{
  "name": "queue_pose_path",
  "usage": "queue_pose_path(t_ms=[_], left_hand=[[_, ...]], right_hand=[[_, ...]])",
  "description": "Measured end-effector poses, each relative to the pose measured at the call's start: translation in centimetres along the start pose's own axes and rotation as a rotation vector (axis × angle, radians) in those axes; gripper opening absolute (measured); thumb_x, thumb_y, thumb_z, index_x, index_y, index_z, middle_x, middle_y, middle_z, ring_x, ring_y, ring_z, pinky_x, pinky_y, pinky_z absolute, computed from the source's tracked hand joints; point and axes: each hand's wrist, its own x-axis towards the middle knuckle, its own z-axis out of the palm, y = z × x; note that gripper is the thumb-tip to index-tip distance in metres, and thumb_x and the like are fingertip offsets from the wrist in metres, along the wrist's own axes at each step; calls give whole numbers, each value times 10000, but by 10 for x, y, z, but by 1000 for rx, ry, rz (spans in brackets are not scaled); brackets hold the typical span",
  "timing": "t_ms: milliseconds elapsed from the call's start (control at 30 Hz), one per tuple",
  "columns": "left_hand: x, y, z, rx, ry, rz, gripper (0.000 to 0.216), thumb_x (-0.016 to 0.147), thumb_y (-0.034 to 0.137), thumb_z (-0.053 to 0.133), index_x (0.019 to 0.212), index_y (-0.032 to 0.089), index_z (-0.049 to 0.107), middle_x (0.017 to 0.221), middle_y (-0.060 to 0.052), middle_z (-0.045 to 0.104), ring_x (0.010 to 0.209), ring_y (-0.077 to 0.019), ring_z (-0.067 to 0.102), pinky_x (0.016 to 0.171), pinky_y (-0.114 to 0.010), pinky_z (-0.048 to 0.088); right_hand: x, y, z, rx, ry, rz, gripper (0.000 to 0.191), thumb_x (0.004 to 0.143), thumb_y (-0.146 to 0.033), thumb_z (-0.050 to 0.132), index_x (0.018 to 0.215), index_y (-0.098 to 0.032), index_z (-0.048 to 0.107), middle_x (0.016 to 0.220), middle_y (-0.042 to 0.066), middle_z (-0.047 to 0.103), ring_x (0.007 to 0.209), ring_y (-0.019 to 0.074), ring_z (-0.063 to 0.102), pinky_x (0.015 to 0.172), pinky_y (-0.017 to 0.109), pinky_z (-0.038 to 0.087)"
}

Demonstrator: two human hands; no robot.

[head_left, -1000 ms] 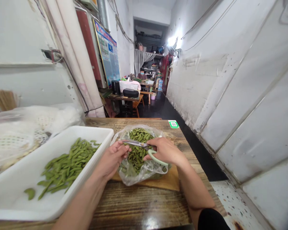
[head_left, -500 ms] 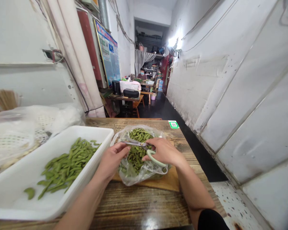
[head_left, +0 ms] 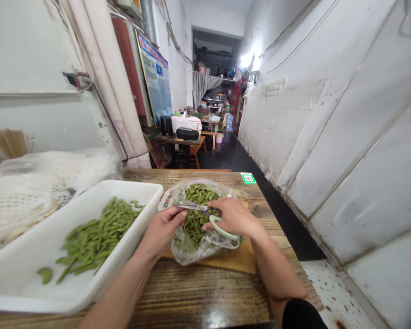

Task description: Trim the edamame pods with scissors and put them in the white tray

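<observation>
My right hand grips scissors with pale green handles, its fingers through and around the loops. The blades point left, towards my left hand. That hand is closed in a pinch at the blade tips; whatever lies between its thumb and fingers is too small or hidden to name. Beneath both hands a clear plastic bag lies spread open, full of green soybean pods. A wooden board shows under the bag. To the left, a white plastic tray holds a heap of green pods.
Everything stands on a wooden table. Plastic bags with white perforated items are behind the tray. A green code card lies at the far right corner. Further off, a person sits beyond another table with a black case.
My left hand has shifted very slightly to the right at the blade tips. The scissors, bag and tray keep nearly the same places.
</observation>
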Motion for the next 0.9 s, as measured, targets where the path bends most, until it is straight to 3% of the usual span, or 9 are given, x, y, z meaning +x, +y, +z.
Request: queue_pose_path(t_ms=[233, 400, 467, 567, 633, 667, 733, 833, 900], left_hand=[[1, -9, 8, 30, -74, -64, 318, 653, 462, 677, 717, 151, 694, 543, 26, 537, 545, -128, 447, 558, -255, 363], [4, -9, 5, 85, -6, -85, 417, 651, 481, 648, 881, 139, 712, 612, -14, 621, 567, -165, 526, 595, -301, 430], [4, 0, -9, 316, 126, 22, 398, 703, 457, 598, 939, 159, 715, 763, -60, 689, 685, -211, 593, 700, -348, 464], [2, 19, -37, 811, 439, 226, 380, 799, 379, 490, 1038, 173, 701, 1028, -133, 675, 957, -303, 586, 871, -450, 424], [3, 29, -48, 1079, 619, 250, 431, 828, 371, 459, 1136, 149, 663, 1180, -200, 600, 1099, -396, 498, 877, -544, 389], [4, 32, -47, 1157, 647, 249, 448, 835, 371, 455, 1167, 139, 646, 1224, -220, 570, 1129, -423, 467, 870, -569, 381], [10, 31, -36, 1187, 512, 277, 423, 842, 356, 464, 1151, 140, 656, 1217, -207, 589, 1115, -399, 494, 884, -548, 387], [21, 17, 0, 1062, 18, 357, 311, 842, 284, 485, 1037, 182, 704, 1069, -112, 693, 1010, -269, 594, 922, -400, 413], [28, 5, 27, 1029, -195, 397, 296, 843, 243, 480, 1037, 211, 701, 1061, -85, 700, 1024, -249, 591, 918, -373, 408]], right_hand=[[-1, 2, -3, -56, -126, 44, 421, 752, -598, 632, 890, -208, 713, 807, 65, 708, 778, 210, 629, 606, 257, 343], [-3, 7, -10, -55, -143, 85, 461, 766, -635, 583, 867, -203, 707, 787, 69, 707, 764, 210, 632, 583, 253, 337], [-4, 11, -13, -70, -118, 137, 474, 772, -640, 569, 890, -200, 701, 793, 72, 706, 760, 211, 632, 581, 255, 336], [-6, 17, -18, -111, -23, 223, 456, 810, -623, 529, 902, -205, 688, 801, 66, 707, 741, 206, 636, 573, 262, 325], [-6, 21, -18, -147, 37, 258, 443, 823, -612, 517, 907, -209, 680, 796, 63, 709, 743, 211, 644, 574, 267, 323], [-6, 22, -18, -163, 55, 272, 442, 824, -611, 515, 910, -209, 677, 795, 64, 710, 751, 217, 649, 577, 269, 325], [-4, 23, -16, -189, 62, 291, 448, 825, -616, 508, 908, -209, 675, 800, 71, 715, 766, 230, 657, 589, 274, 337], [-2, 21, -15, -204, 37, 297, 453, 828, -618, 499, 912, -208, 672, 835, 84, 722, 791, 242, 665, 612, 282, 365], [-2, 19, -14, -216, 31, 294, 455, 829, -617, 497, 925, -207, 669, 862, 91, 725, 811, 250, 668, 623, 288, 379]])
